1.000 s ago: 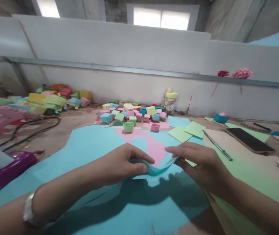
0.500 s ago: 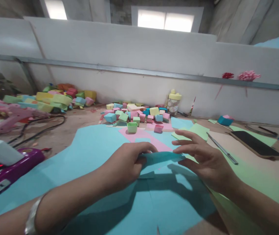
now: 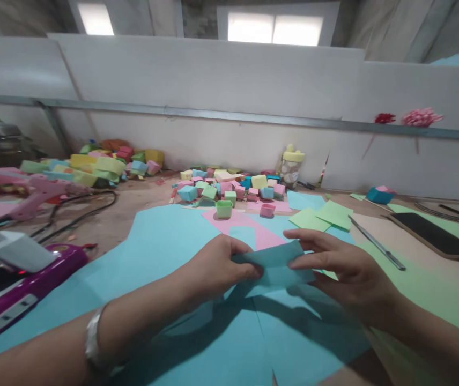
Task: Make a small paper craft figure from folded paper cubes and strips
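Note:
A small piece of blue paper (image 3: 278, 262) with a crease across it is held above the work surface. My left hand (image 3: 213, 268) pinches its left end, with the thumb on the near face. My right hand (image 3: 344, 271) has its fingers around the right end, one fingertip lying on the near face and other fingers partly hidden behind it. Below is a large blue sheet (image 3: 165, 241), shaded by both hands. Just beyond the hands lie a pink sheet (image 3: 267, 235) and a small blue paper square (image 3: 242, 231).
Small folded paper boxes (image 3: 225, 187) are heaped by the wall, beside a yellow-lidded jar (image 3: 291, 169). At right lie green paper pieces (image 3: 334, 213), a utility knife (image 3: 378, 244) and a phone (image 3: 434, 233). A purple power strip (image 3: 32, 300) and pink glue gun (image 3: 38, 190) occupy the left.
The blue paper has gone from curved to a creased, tilted piece with its face toward me. My right fingers spread off its edge, then came back onto it. The view shifted slightly left.

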A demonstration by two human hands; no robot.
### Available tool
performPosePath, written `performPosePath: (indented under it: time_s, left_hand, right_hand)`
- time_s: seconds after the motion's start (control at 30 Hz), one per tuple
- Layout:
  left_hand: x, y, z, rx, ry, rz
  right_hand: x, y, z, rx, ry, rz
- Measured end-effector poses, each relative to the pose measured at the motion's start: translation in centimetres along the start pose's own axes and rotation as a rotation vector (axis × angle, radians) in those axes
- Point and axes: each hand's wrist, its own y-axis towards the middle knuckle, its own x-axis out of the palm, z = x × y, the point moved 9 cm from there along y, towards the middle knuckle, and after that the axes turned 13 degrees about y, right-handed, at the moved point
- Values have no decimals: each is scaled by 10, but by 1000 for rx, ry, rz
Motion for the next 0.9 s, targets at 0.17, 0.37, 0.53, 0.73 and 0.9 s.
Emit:
performPosePath:
  time_s: [0.17,0.37,0.53,0.73,0.9]
  left_hand:
    - [2,-1,-1,-17,56,-31]
    - [6,-6,2,24,84,-149]
    - [19,-16,4,27,-41,-384]
    - [34,-28,5,1,-54,-540]
    - [31,-23,7,27,-70,-422]
  right_hand:
    - [10,3,-3,1,89,-123]
    - [12,4,-19,-23,59,-213]
    - [18,-1,-33,-91,52,-290]
    - [23,-1,-26,-51,256,-241]
    - [22,0,-20,56,412,-187]
